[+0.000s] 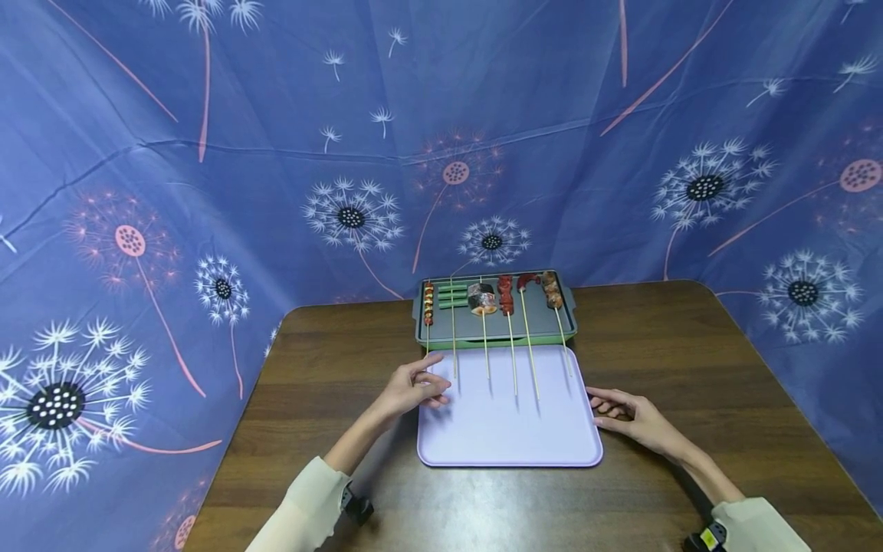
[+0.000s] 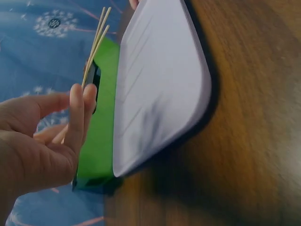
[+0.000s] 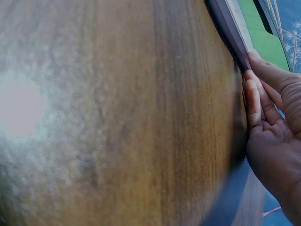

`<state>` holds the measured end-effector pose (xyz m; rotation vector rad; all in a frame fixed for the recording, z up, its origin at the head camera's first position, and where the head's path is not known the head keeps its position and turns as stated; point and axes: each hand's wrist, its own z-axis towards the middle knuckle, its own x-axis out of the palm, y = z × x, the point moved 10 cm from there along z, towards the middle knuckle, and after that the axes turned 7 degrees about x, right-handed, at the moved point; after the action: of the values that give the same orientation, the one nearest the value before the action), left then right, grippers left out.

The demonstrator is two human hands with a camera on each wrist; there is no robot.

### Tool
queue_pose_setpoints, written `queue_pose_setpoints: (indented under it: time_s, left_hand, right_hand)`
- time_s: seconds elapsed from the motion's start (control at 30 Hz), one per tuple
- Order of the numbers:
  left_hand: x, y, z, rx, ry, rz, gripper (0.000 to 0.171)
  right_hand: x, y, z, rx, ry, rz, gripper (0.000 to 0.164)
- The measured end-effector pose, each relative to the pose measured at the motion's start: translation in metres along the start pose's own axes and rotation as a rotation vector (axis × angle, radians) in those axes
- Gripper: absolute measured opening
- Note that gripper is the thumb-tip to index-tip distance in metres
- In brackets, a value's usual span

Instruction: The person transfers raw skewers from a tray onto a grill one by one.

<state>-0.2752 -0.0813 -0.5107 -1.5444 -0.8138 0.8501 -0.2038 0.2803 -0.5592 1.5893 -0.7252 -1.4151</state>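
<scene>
A lilac tray (image 1: 510,445) lies on the table with its back edge against a green grill with a dark plate (image 1: 462,326). On the plate lie several food skewers, among them red meat (image 1: 507,295), green sticks (image 1: 452,296) and brown meat chunks (image 1: 551,290). Their bare wooden sticks (image 1: 513,360) reach out over the tray. My left hand (image 1: 410,387) hovers over the tray's left edge, fingers loosely bent beside the end of the leftmost skewer (image 1: 428,307). At the tray's right edge, my right hand (image 3: 277,101) pinches the rim between thumb and fingers.
The brown wooden table (image 1: 331,376) extends to both sides of the tray. A blue dandelion-patterned cloth (image 1: 428,100) hangs right behind the grill and along the table's sides. Light glares off the tabletop (image 1: 483,506) in front.
</scene>
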Motion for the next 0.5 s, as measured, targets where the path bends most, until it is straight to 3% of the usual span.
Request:
queue_pose_setpoints:
  time_s: [0.27,0.5]
  left_hand:
    - [-0.005,0.001,-0.024,0.148,0.135,0.048,0.056]
    - [-0.024,0.01,-0.043,0.198,0.12,0.033,0.058]
  right_hand:
    - [-0.007,0.002,-0.002,-0.027,-0.029,0.035,0.051]
    - [-0.014,-0.001,-0.001,0.018,-0.041,0.091,0.062]
